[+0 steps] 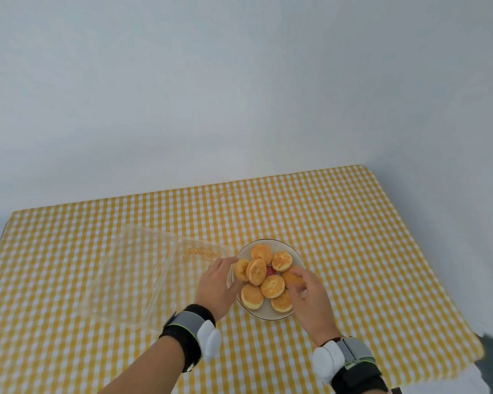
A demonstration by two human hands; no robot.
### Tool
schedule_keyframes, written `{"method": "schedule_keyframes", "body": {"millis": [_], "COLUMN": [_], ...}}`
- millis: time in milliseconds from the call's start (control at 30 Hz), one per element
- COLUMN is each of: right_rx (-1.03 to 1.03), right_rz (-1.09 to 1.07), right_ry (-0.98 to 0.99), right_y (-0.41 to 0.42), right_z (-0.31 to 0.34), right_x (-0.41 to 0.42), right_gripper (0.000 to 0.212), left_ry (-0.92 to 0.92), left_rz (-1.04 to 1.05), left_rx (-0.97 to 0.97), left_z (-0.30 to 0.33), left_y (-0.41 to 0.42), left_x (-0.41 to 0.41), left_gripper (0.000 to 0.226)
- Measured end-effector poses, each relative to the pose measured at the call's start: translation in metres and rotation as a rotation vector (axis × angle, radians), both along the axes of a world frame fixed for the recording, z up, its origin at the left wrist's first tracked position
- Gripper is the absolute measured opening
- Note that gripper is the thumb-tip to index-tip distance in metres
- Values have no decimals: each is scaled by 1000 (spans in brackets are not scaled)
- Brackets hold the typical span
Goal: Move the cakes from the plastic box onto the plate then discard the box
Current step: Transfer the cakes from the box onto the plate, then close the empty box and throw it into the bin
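1. Setting: looks like a home dining spot, staged for recording; the room type cannot be told for sure.
2. Table covered edge to edge by a yellow-and-white checked cloth (353,223), household style, with soft padded-looking corners.
3. Far edge of the table meets a plain pale grey-white wall (239,81), bare.
4. Near the middle of the table, towards the near edge: a round white ceramic plate with a dark rim (296,258) bearing small round golden-brown cakes (272,285), home food.
5. Left of the plate: a clear thin plastic food box (143,268), open, with crumbs inside.
6. Grey-and-black strapped wrist devices with white pods (208,336) on both forearms suggest a data-capture session.
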State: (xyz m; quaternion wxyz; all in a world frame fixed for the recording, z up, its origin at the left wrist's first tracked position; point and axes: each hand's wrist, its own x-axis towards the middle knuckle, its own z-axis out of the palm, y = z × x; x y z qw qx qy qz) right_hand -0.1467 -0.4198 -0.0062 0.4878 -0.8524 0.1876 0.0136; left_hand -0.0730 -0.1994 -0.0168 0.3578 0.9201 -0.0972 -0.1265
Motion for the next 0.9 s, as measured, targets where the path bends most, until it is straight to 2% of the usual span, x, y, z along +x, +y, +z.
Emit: {"method": "schedule_keyframes", "body": {"millis": [100, 267, 333, 433, 533, 633, 700, 800, 900], "right_rx": [-7, 12, -6, -124, -209, -213, -198, -144, 9], "right_rz": [71, 287, 415, 590, 660, 654, 663, 730, 800], "right_ry": [0, 110, 170, 259, 332, 364, 369, 378, 466], "right_y": [23, 75, 88, 112, 129, 141, 150, 164, 177], "right_z": [2, 3, 0, -6, -9, -12, -14, -10, -3], "right_x": [2, 2, -1, -7, -12, -18, -20, -20, -22], "right_gripper": [26, 25, 34, 46, 49, 43, 42, 44, 44], "left_ry": [17, 11, 60, 245, 413, 492, 415, 154, -97], "left_rz": [90, 426, 563, 776, 920, 930, 903, 859, 776], "left_rx": [30, 101, 179, 240, 140, -53, -19, 47, 22], "left_z": [7, 16, 13, 12, 3, 5, 13, 37, 66], "left_y": [31, 108, 139, 191, 231, 254, 263, 263, 248], "left_x": [-5, -6, -2, 2, 10, 20, 25, 31, 26], "left_gripper": [47, 51, 62, 87, 93, 77, 61, 37, 17]}}
